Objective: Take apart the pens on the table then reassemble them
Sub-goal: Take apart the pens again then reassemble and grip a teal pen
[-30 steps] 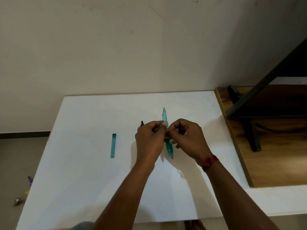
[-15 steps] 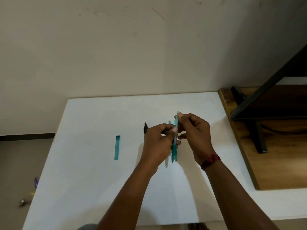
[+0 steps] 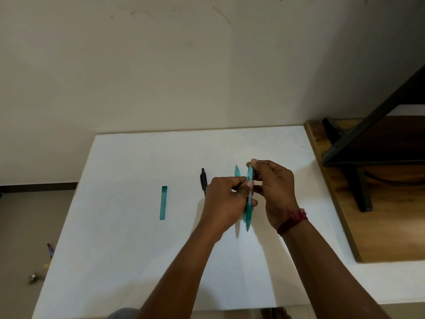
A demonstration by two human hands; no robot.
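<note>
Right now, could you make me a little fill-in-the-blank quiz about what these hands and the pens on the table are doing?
1. The teal pen is gripped by ___ hands at once.
2. The red wristband sits on the ___ wrist.
3. Just left of the left hand, a ___ pen lies on the white table.
Missing words: both; right; black.

Left hand [image 3: 224,201], right hand [image 3: 273,189] — seemingly curled
</note>
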